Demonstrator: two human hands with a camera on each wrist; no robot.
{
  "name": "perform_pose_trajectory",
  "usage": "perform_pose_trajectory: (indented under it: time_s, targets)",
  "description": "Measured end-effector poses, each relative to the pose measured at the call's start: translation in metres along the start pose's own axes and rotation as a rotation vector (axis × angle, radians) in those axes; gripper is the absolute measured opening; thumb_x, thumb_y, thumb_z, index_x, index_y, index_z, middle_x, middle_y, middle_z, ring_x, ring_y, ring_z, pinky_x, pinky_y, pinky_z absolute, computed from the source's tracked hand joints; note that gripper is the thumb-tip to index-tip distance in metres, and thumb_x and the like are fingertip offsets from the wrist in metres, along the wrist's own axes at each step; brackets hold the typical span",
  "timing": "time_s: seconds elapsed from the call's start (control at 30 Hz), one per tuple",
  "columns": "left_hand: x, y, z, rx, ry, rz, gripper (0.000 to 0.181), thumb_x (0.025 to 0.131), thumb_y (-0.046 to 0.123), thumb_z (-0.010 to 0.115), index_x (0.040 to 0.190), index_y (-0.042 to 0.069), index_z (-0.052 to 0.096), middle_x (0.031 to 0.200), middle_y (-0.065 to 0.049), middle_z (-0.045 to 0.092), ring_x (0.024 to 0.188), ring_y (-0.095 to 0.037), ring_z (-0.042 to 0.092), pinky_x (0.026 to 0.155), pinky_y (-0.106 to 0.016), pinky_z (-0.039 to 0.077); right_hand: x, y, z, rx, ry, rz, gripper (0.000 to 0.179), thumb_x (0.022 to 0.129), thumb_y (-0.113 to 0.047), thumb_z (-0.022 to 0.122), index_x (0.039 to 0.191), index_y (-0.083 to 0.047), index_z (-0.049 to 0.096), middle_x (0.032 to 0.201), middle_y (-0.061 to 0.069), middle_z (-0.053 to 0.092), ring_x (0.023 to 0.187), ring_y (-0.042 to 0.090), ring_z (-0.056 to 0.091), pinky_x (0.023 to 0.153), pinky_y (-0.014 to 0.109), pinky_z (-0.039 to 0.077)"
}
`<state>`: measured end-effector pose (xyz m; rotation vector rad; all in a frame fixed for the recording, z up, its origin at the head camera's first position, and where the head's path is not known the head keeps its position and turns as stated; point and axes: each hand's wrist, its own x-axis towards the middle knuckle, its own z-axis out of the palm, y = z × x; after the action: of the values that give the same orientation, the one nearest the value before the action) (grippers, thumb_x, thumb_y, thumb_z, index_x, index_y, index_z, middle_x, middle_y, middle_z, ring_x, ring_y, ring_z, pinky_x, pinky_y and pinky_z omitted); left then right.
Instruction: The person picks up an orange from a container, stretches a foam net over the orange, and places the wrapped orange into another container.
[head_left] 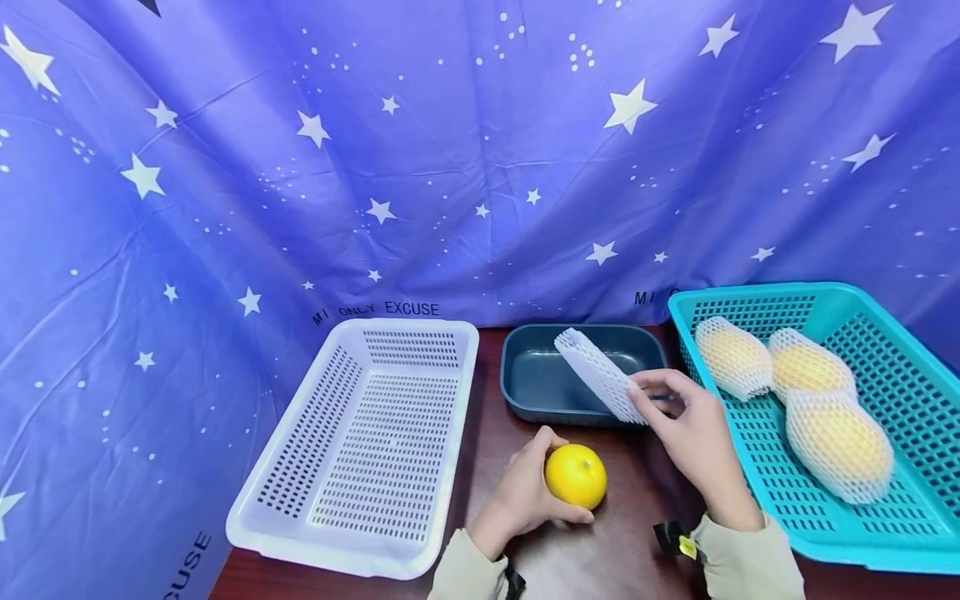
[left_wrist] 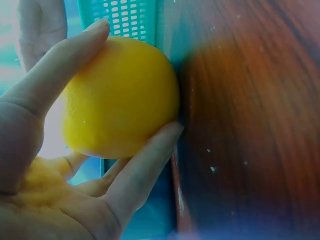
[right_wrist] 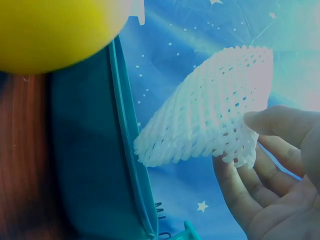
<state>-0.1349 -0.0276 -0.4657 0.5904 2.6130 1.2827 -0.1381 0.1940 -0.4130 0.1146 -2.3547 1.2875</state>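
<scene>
A round yellow fruit (head_left: 576, 476), bare and orange-like, is gripped by my left hand (head_left: 525, 492), whose thumb and fingers curve round its left side. Close up in the left wrist view, the fruit (left_wrist: 122, 97) sits between thumb and fingers beside the wooden table. My right hand (head_left: 693, 429) pinches one end of a white foam net sleeve (head_left: 600, 375), which slants up and left over the dark tray (head_left: 517, 408). Nothing is inside the sleeve (right_wrist: 215, 105) as far as the right wrist view shows; it looks flattened.
On the left stands a white perforated basket (head_left: 243, 512) with nothing in it. A teal basket (head_left: 817, 546) on the right holds several yellow fruits in foam nets (head_left: 840, 446). Behind everything hangs a blue star-patterned curtain (head_left: 465, 125). The table (head_left: 630, 542) is dark wood.
</scene>
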Motion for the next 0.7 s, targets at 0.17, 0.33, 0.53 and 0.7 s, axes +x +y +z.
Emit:
perform_pose_trajectory:
  time_s: [0.17, 0.33, 0.53, 0.7]
  targets:
    - [-0.0010, 0.0002, 0.0000, 0.005, -0.016, -0.019, 0.074, 0.056, 0.031, 0.098, 0.112, 0.023, 0.051, 0.111, 0.006, 0.065, 0.098, -0.012, 0.058, 0.082, -0.027, 0.047, -0.0055, -0.0048, -0.0019, 0.021, -0.005, -0.003, 0.014, 0.092, -0.009, 0.070, 0.106, -0.007, 0.071, 0.098, 0.009, 0.071, 0.081, -0.006, 0.059, 0.072, 0.006, 0.048]
    - [-0.0021, 0.0013, 0.0007, 0.012, -0.015, -0.040, 0.077, 0.057, 0.032, 0.098, 0.116, 0.021, 0.049, 0.112, 0.003, 0.063, 0.099, -0.012, 0.058, 0.083, -0.028, 0.048, -0.0063, -0.0085, -0.0008, 0.027, -0.018, -0.005, 0.014, 0.092, -0.010, 0.070, 0.106, -0.008, 0.071, 0.098, 0.008, 0.070, 0.082, -0.004, 0.059, 0.073, 0.006, 0.049]
    - [-0.0042, 0.0053, 0.0002, 0.036, -0.028, -0.047, 0.079, 0.059, 0.036, 0.096, 0.119, 0.019, 0.047, 0.111, 0.001, 0.060, 0.099, -0.012, 0.056, 0.083, -0.028, 0.048, -0.0068, -0.0098, 0.0009, 0.017, -0.025, -0.005, 0.013, 0.093, -0.011, 0.069, 0.105, -0.009, 0.071, 0.097, 0.006, 0.069, 0.082, -0.002, 0.059, 0.073, 0.006, 0.049]
    - [-0.0058, 0.0073, -0.0021, 0.067, -0.055, -0.041, 0.080, 0.057, 0.037, 0.097, 0.117, 0.020, 0.047, 0.110, 0.004, 0.060, 0.099, -0.011, 0.057, 0.083, -0.027, 0.048, -0.0060, -0.0088, 0.0001, 0.021, -0.029, -0.010, 0.012, 0.093, -0.011, 0.069, 0.105, -0.009, 0.071, 0.098, 0.005, 0.068, 0.082, -0.001, 0.059, 0.072, 0.007, 0.050]
